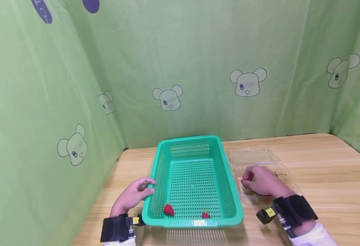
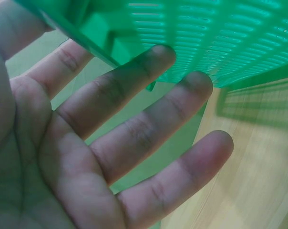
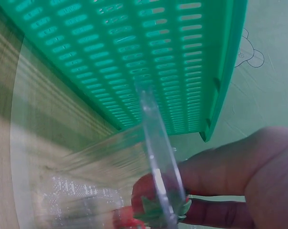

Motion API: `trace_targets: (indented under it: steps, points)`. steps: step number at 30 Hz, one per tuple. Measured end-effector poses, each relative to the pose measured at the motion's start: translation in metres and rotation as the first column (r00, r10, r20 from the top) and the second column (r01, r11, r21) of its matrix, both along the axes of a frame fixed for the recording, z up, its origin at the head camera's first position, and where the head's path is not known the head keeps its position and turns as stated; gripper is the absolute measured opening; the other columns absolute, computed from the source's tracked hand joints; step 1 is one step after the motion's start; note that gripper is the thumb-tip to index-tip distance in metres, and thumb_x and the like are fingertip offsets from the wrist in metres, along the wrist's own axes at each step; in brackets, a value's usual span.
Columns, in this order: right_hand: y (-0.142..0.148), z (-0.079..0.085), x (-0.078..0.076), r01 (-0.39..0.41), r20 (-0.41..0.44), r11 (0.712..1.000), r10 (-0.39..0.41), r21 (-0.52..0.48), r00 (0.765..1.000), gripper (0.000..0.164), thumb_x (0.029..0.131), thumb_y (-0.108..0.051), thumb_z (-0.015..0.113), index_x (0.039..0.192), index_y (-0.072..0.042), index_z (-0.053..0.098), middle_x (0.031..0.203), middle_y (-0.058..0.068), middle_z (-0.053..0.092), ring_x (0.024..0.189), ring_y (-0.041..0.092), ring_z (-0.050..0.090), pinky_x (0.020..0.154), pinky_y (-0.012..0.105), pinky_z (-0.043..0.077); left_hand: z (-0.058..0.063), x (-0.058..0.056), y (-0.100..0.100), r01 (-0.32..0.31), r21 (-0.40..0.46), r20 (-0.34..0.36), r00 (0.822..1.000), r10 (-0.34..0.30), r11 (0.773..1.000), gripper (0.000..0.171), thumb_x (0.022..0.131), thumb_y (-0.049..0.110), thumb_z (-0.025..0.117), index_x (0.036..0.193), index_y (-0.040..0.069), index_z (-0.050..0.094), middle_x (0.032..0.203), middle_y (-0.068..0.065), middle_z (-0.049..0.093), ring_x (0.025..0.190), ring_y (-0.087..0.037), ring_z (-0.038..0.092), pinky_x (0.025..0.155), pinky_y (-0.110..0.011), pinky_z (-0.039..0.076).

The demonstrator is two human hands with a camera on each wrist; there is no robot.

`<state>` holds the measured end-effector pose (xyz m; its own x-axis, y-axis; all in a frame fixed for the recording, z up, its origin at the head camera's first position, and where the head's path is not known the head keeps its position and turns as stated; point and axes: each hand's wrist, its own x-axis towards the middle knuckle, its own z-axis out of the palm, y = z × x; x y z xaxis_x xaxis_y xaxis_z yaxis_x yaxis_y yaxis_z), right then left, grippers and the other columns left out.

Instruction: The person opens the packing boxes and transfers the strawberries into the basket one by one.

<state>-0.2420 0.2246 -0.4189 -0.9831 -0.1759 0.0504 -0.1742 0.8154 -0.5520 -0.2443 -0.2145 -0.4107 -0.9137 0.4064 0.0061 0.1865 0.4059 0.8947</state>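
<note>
A green plastic basket (image 1: 173, 223) stands in the middle of the table, with two strawberries, one (image 1: 169, 209) at its near left and another (image 1: 205, 215) by the near wall. At the left rim is my left hand (image 1: 132, 196), its fingers (image 2: 149, 131) fairly straight and spread against the outer side. My right hand (image 1: 263, 181) pinches a strawberry (image 3: 144, 188) between thumb and fingers, over an opened clear plastic clamshell box (image 1: 253, 157). Its green leaves show behind the box's transparent edge in the right wrist view. More red fruit (image 3: 127, 218) lies beside it, partly hidden.
The wooden table (image 1: 330, 171) extends to the right of the clamshell box. A green curtain (image 1: 198, 68) with bear-head prints hangs behind and along the left side. The basket's right wall stands close to the box.
</note>
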Motion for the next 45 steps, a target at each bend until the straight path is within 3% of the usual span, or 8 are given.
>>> trace_targets:
  steps: [9, 16, 27, 45]
  points:
    - [-0.003, 0.006, 0.002, 0.021, 0.027, 1.000, -0.021, -0.007, 0.999, 0.010, 0.086, -0.015, 0.066, 0.079, -0.011, 0.060, 0.065, 0.002, 0.057, 0.050, 0.014, 0.050, 0.039, 0.031, 0.044, 0.000, 0.000, 0.000, 0.003, -0.002, 0.002, 1.000, -0.003, 1.000, 0.028, 0.094, 0.018, 0.060, 0.119, 0.006, 0.057, 0.134, -0.024, 0.051, 0.115, -0.037, 0.054, 0.091, -0.053, 0.049]
    - [-0.003, 0.010, 0.003, 0.013, 0.025, 1.000, -0.012, -0.019, 1.000, 0.011, 0.088, -0.016, 0.065, 0.080, -0.010, 0.058, 0.059, 0.002, 0.056, 0.046, 0.014, 0.050, 0.037, 0.031, 0.043, 0.002, 0.000, 0.000, 0.013, -0.007, 0.003, 1.000, -0.013, 1.000, 0.029, 0.094, 0.018, 0.059, 0.120, 0.005, 0.056, 0.128, -0.026, 0.055, 0.104, -0.031, 0.060, 0.088, -0.051, 0.050]
    - [-0.003, 0.013, 0.002, 0.002, 0.007, 1.000, -0.002, -0.024, 1.000, 0.011, 0.089, -0.016, 0.064, 0.081, -0.010, 0.059, 0.053, 0.000, 0.053, 0.044, 0.014, 0.048, 0.036, 0.030, 0.041, 0.000, -0.003, -0.001, 0.001, -0.029, 0.009, 1.000, -0.001, 1.000, 0.029, 0.094, 0.020, 0.060, 0.119, 0.006, 0.056, 0.127, -0.023, 0.057, 0.101, -0.027, 0.060, 0.086, -0.047, 0.051]
    - [-0.004, 0.022, 0.006, -0.008, -0.017, 0.999, 0.007, -0.037, 1.000, 0.010, 0.089, -0.016, 0.064, 0.083, -0.010, 0.059, 0.050, 0.000, 0.054, 0.043, 0.014, 0.049, 0.036, 0.031, 0.040, 0.003, 0.000, 0.001, 0.005, -0.006, 0.004, 1.000, -0.005, 1.000, 0.029, 0.094, 0.017, 0.060, 0.120, 0.005, 0.056, 0.130, -0.025, 0.054, 0.109, -0.034, 0.057, 0.089, -0.052, 0.050]
